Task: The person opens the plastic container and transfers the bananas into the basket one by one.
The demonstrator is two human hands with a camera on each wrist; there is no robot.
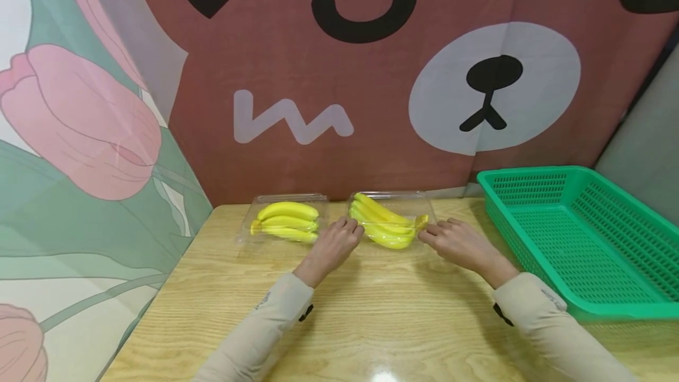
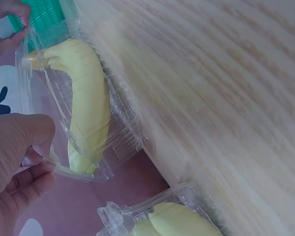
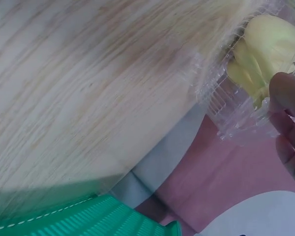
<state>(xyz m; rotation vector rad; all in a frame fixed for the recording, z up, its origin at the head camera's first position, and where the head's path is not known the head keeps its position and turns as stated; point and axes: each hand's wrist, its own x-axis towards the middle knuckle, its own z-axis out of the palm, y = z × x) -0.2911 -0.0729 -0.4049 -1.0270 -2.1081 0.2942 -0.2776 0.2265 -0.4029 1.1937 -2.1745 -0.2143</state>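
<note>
Other banana box (image 1: 285, 219) sits far-left. My left hand (image 1: 335, 244) pinches the left rim of the clear banana box (image 1: 391, 217), far-centre on the table (image 1: 371, 317); my right hand (image 1: 457, 243) pinches its right rim. Risk: thin plastic flexes, lid pops, grip slips. Long axis runs left-right; banana stems point right, toward the green basket (image 1: 578, 240).

Two banana boxes sit side by side at the worktop's (image 1: 371, 311) back edge. The left box (image 1: 283, 220) lies apart; the right box (image 1: 391, 220) sits between both hands. A basket (image 1: 578, 240) stands farther right.
</note>
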